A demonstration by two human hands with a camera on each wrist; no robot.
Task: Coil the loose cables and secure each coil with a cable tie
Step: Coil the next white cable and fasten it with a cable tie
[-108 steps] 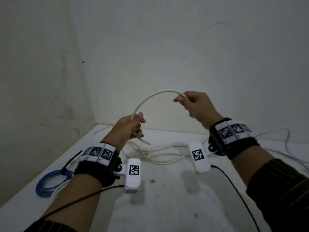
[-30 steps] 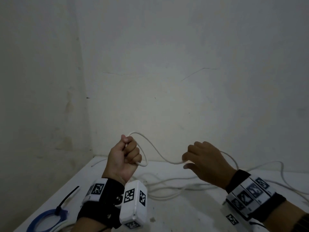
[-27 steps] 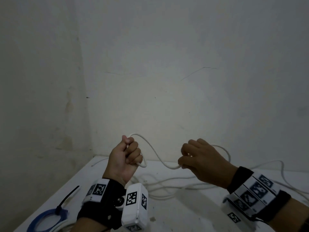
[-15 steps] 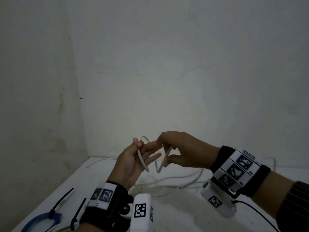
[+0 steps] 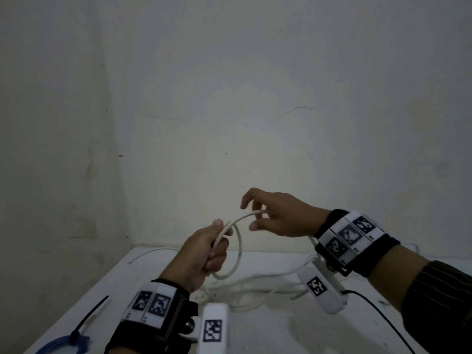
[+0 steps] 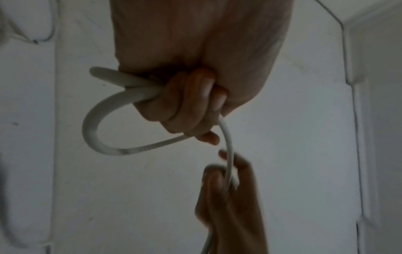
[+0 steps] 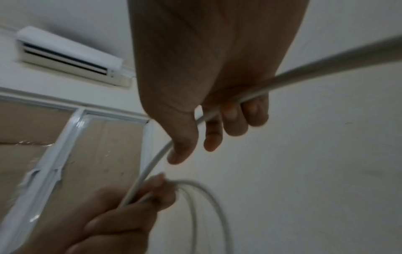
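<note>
My left hand [image 5: 210, 250] grips a small loop of the white cable [image 5: 238, 254] in its fist, above the white table [image 5: 268, 333]. The left wrist view shows its fingers [image 6: 191, 106] curled round two crossing strands, with the white cable loop [image 6: 91, 134] hanging out to the left. My right hand [image 5: 273, 217] is just to the right and slightly higher. The right hand's fingers [image 7: 234, 116] curl loosely over the white cable [image 7: 326, 68], which runs on to the left hand [image 7: 121, 214]. The rest of the cable lies slack on the table behind my hands [image 5: 255, 283].
A blue cable coil [image 5: 61, 344] bound with a black tie lies at the table's front left. A loose black cable tie [image 5: 93, 311] lies beside it. The table stands in a corner between two walls. A thin black wire [image 5: 378, 318] trails from the right wrist camera.
Half a second ago both hands met at the loop. Since then my left hand has closed on the loop, and my right hand has slid away to the right along the cable.
</note>
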